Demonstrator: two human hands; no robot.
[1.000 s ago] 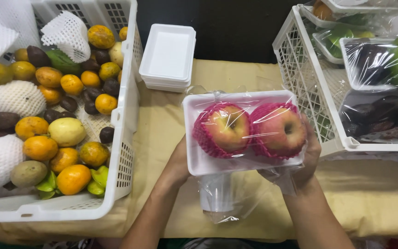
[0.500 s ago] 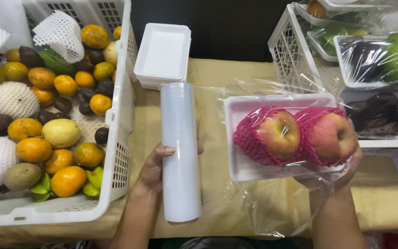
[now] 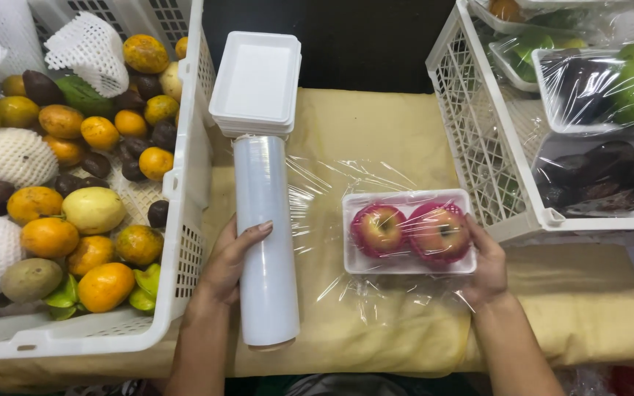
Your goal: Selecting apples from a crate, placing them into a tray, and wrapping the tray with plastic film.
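- Clear cling film is stretching across the yellow cloth [image 3: 398, 125] between a person's two hands, seen from a head-worn camera looking down.
- Fingers of the left hand [image 3: 230, 262] are curling around the roll of cling film [image 3: 264, 242], thumb resting across its top, gripping it about halfway along its length.
- Lying lengthwise on the cloth, the roll is pointing away from the person, its far end just beside a stack of white foam trays [image 3: 257, 81].
- Fingers of the right hand [image 3: 487, 270] are wrapping the right end of a white foam tray [image 3: 408, 232], thumb lying along its rim, palm underneath; how tightly the lower fingers are closing cannot be told.
- Sitting in that tray are two red apples [image 3: 410, 231], each cupped in a pink foam net, side by side and touching.
- Loose film [image 3: 346, 183] is spreading from the roll, over and under the tray, wrinkling on the cloth around it.
- Standing to the left, just beside the roll, is a white plastic crate [image 3: 192, 147] holding oranges, dark round fruits, pale yellow fruits and white foam nets.
- Standing to the right, close to the tray's far corner, is a second white crate [image 3: 478, 139] holding film-wrapped trays of green and dark fruit.
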